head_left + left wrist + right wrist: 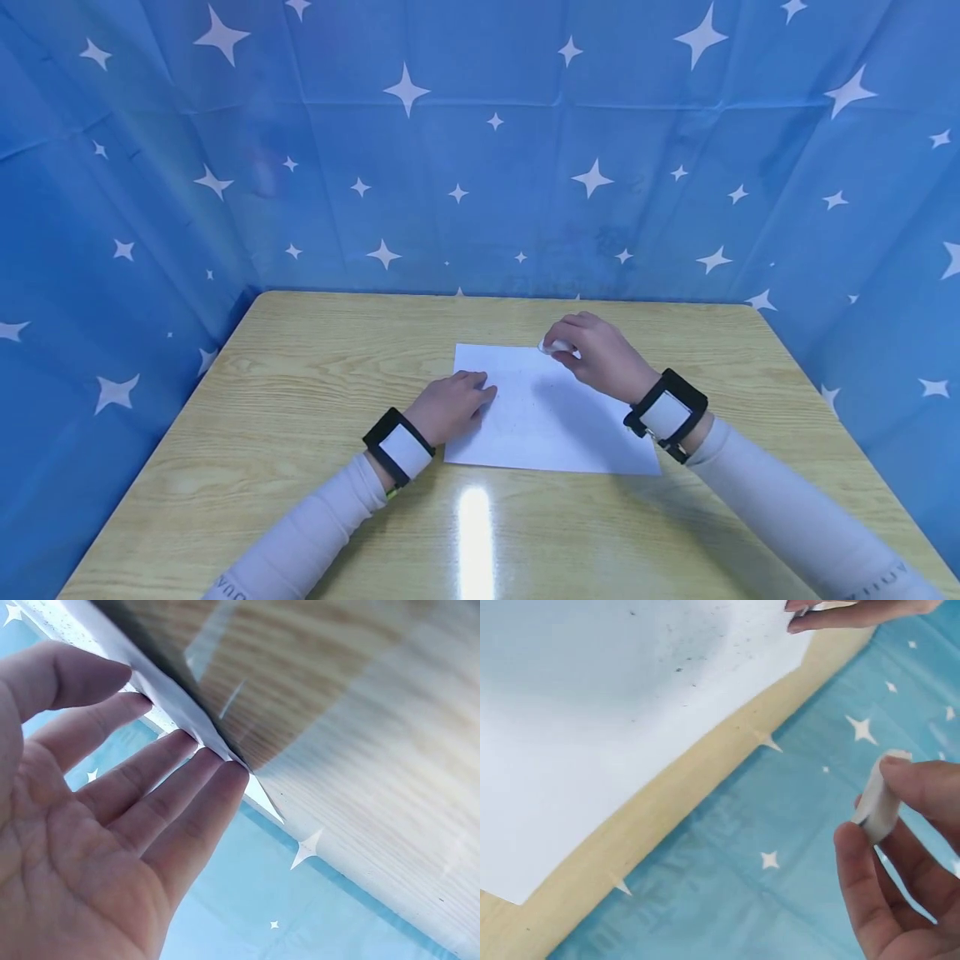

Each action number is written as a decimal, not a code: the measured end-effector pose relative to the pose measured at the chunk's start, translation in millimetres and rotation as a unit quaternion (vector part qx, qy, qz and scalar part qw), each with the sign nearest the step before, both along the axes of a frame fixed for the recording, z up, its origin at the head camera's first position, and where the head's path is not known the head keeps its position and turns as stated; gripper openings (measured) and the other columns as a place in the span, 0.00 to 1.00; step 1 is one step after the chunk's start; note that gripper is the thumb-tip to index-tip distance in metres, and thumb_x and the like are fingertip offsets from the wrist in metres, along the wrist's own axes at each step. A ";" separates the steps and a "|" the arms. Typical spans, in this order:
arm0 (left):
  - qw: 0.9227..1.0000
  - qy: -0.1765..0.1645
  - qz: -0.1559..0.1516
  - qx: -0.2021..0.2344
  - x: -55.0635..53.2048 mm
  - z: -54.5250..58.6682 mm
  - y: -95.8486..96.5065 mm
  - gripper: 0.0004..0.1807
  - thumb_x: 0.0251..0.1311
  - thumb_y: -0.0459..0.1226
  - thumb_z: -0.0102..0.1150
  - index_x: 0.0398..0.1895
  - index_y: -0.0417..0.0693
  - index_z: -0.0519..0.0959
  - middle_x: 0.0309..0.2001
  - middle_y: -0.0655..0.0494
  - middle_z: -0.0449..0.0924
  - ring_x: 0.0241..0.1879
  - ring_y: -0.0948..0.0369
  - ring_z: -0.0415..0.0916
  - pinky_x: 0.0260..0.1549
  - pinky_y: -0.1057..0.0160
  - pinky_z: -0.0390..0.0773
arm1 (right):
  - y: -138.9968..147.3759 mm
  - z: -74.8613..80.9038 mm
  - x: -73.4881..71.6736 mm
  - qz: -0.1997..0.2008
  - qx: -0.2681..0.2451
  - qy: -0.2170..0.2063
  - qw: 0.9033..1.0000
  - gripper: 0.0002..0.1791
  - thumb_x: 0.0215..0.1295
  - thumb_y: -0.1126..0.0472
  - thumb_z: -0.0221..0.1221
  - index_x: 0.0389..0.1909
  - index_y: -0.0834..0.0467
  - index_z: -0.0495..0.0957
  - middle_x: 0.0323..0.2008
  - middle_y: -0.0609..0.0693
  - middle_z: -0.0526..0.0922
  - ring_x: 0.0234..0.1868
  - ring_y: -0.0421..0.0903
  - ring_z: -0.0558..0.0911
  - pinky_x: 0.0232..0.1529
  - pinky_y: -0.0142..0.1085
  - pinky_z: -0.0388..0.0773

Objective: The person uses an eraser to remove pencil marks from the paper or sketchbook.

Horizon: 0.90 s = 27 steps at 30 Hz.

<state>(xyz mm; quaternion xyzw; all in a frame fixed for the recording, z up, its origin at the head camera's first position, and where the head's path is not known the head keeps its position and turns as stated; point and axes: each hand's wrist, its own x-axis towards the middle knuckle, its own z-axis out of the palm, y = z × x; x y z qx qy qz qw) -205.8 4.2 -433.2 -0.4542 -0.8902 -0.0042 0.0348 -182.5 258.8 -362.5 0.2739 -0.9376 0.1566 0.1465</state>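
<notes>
A white sheet of paper (517, 442) lies on the wooden table. On its left edge rests my left hand (450, 407), fingers spread and fairly straight; in the left wrist view the fingertips touch the sheet (161, 694). My right hand (606, 354) pinches a white eraser (557, 345) between thumb and fingers near the paper's far edge. The right wrist view shows that eraser (885, 801) held off the sheet, with a dark smudge at its lower end. Small dark crumbs (679, 670) are scattered over the paper.
The wooden table (315, 358) extends around the paper on all sides. A blue curtain with white stars (480, 167) hangs behind the table and at both sides. Light glares off the tabletop near the front.
</notes>
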 end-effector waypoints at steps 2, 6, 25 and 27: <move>1.000 -0.006 0.001 -0.003 0.3 0.1 0.9 0.20 0.63 0.39 0.57 0.59 0.49 0.78 0.58 0.45 0.77 0.55 0.51 0.73 0.50 0.53 0.80 | -0.1 2.7 -0.5 0.001 0.001 -0.001 1.000 0.10 0.55 0.69 0.65 0.38 0.55 0.83 0.38 0.50 0.85 0.41 0.46 0.79 0.40 0.47 0.82; 1.000 -0.012 0.001 -0.004 0.2 -2.0 1.4 0.21 0.63 0.40 0.57 0.59 0.49 0.78 0.59 0.45 0.76 0.56 0.52 0.73 0.51 0.53 0.80 | 11.1 7.2 -3.9 -0.015 -0.004 0.005 1.000 0.12 0.55 0.71 0.65 0.40 0.56 0.83 0.39 0.52 0.85 0.41 0.46 0.80 0.38 0.46 0.83; 1.000 0.004 -0.006 -0.003 -3.3 -2.7 -0.3 0.23 0.60 0.41 0.59 0.59 0.48 0.78 0.58 0.44 0.76 0.55 0.51 0.73 0.48 0.53 0.81 | 128.9 29.0 -6.2 -0.169 -0.020 0.025 0.985 0.08 0.60 0.67 0.63 0.40 0.62 0.84 0.36 0.61 0.86 0.31 0.52 0.82 0.30 0.52 0.81; 1.000 0.000 -0.005 -0.003 -3.0 -3.4 0.8 0.23 0.60 0.41 0.59 0.59 0.48 0.78 0.59 0.44 0.76 0.55 0.50 0.73 0.48 0.53 0.81 | 138.3 26.0 -9.4 -0.191 -0.022 0.014 0.981 0.08 0.60 0.67 0.62 0.40 0.63 0.83 0.36 0.63 0.85 0.32 0.54 0.82 0.31 0.54 0.80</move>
